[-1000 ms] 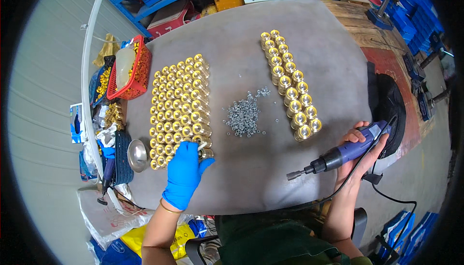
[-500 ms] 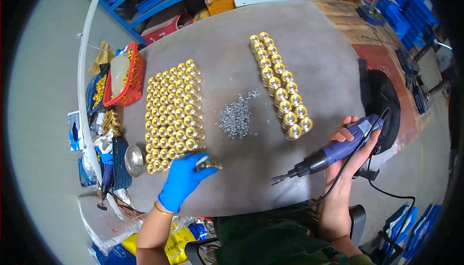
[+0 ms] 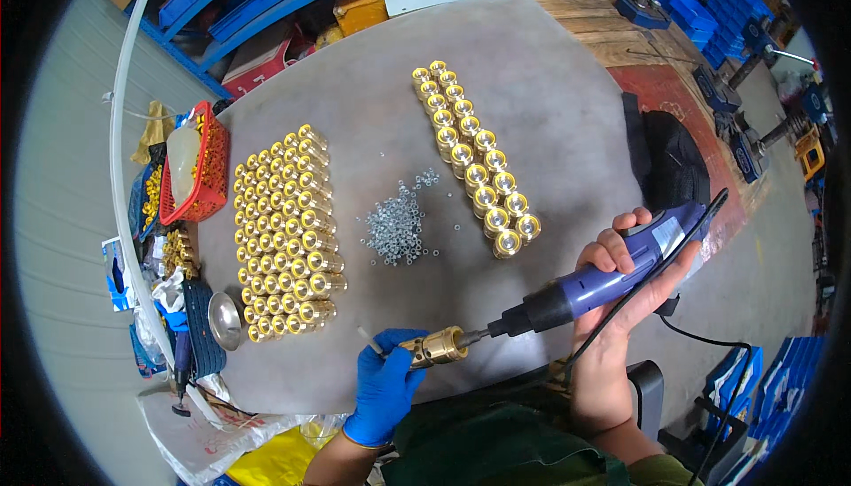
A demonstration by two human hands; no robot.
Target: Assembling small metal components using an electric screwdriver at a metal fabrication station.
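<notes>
My left hand, in a blue glove, is closed around a brass cylindrical fitting held on its side above the table's near edge. A thin pale rod sticks out at the fitting's left end. My bare right hand grips a purple and black electric screwdriver, pointing left. Its bit meets the fitting's open right end; how deep it sits is hidden. Left of centre stand rows of upright brass fittings. A double row of similar fittings runs farther right. Between them lies a heap of small silver nuts.
A red basket of small yellow parts and a metal bowl sit along the left edge. The screwdriver's black cable runs past my right wrist. Blue shelving stands behind the grey table; a black bag-like object is at right.
My left hand has moved right with the brass fitting, now turned toward the screwdriver. The screwdriver's bit has come to the fitting's open end. The whole view has shifted slightly.
</notes>
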